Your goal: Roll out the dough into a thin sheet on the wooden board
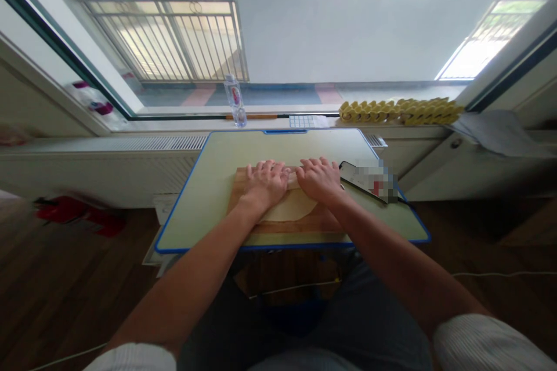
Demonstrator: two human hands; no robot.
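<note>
A flat, pale sheet of dough (289, 207) lies on a wooden board (296, 228) upon the small table. At its far edge, a short pale roll (295, 180) shows between my hands; whether it is rolled dough or a rolling pin under dough, I cannot tell. My left hand (266, 181) presses palm down at the roll's left end, its fingers stretched forward and slightly apart. Over the right end lies my right hand (318, 178), also palm down with fingers extended. Both palms hide most of the roll.
The pale table (204, 185) has a blue rim. A phone (363, 179) lies right of the board. On the windowsill stand a clear bottle (235, 101) and yellow egg-carton-like strips (400, 111). A red object (80, 214) is on the floor at left.
</note>
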